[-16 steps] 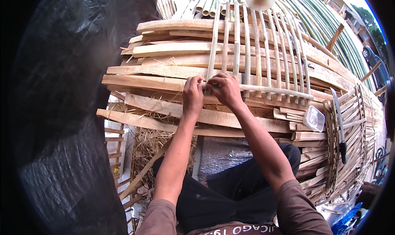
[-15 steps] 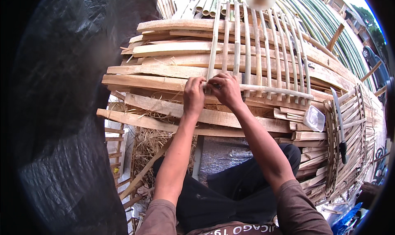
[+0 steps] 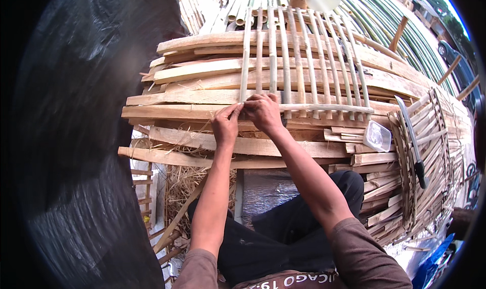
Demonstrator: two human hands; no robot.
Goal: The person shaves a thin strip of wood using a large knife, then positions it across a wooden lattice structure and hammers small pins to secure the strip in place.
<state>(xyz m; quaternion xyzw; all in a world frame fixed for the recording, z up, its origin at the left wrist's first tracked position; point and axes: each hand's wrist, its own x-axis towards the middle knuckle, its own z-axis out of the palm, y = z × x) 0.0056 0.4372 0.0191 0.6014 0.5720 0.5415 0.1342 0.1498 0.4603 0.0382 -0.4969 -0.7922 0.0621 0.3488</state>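
Observation:
A bamboo rack (image 3: 273, 51), made of several thin parallel slats joined to a thin crossbar (image 3: 329, 107), lies over rough wooden planks. At the crossbar's left end my right hand (image 3: 264, 113) is closed around the bamboo, near the foot of the leftmost slat. Beside it, my left hand (image 3: 226, 124) has thumb and forefinger pinched together at that same end. Whatever lies between the left fingertips is too small to make out. Both sets of fingertips nearly touch, and they hide the corner joint.
Long wooden planks (image 3: 202, 96) support the rack. A clear plastic tub (image 3: 377, 136) and a long blade with a dark handle (image 3: 421, 172) are at right, near bundled slats (image 3: 435, 152). Black sheeting (image 3: 91, 137) hangs at left; green bamboo poles (image 3: 374, 31) lie beyond.
The whole view has shifted, so the rack appears farther left. My left hand has dropped slightly toward me relative to the right, its fingers now pinched. The right hand stays at the crossbar's end.

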